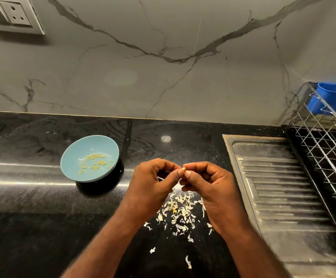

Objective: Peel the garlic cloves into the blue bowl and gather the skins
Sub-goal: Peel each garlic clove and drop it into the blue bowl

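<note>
A small garlic clove [183, 168] is pinched between the fingertips of my left hand [153, 181] and my right hand [205, 183], held above the black counter. Only its yellowish tip shows between the thumbs. The light blue bowl [73, 151] sits on the counter to the left of my hands, with several peeled yellow cloves [96, 161] in it. Below my hands a loose heap of white garlic skins [180, 211] lies on the counter, with a few stray flakes [188, 262] nearer the front.
A steel sink drainboard [279, 189] lies to the right, with a wire dish rack [323, 141] holding a blue tub [333, 97] beyond it. The marble wall with a socket [14, 14] rises behind the counter.
</note>
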